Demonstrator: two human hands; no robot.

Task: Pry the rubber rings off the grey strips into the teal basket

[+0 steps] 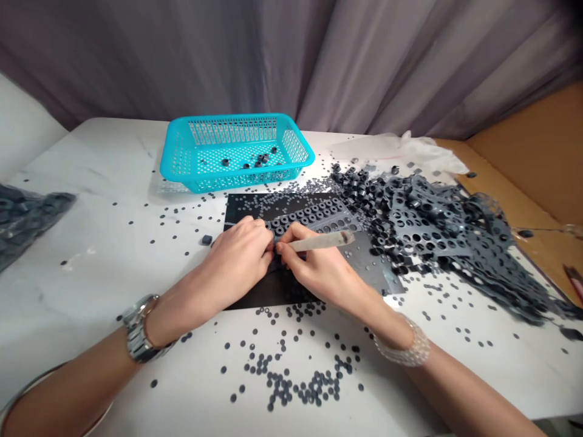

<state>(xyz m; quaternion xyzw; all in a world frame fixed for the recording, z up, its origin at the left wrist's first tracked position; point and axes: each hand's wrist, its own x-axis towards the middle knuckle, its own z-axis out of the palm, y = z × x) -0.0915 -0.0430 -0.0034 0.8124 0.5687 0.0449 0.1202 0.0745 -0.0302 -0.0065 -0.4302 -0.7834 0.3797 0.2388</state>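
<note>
My left hand (pixel 241 255) is curled, its fingertips pressing the near end of a grey foam strip of rings (pixel 314 217) that lies on a black mat (pixel 259 290). My right hand (pixel 321 267) is closed round a thin pale stick-like tool (pixel 321 241), whose near tip meets the strip right beside my left fingers. A metal watch sits on my left wrist and a pale beaded bracelet on my right. The part of the strip under my fingers is hidden.
A turquoise basket (pixel 300 155) at the back holds several dark rings. A heap of punched grey foam sheets (pixel 446 233) lies to the right. Small dark discs (pixel 296 382) litter the white table. A dark bag (pixel 22 215) lies at the left edge, and clear plastic (pixel 410 149) behind the heap.
</note>
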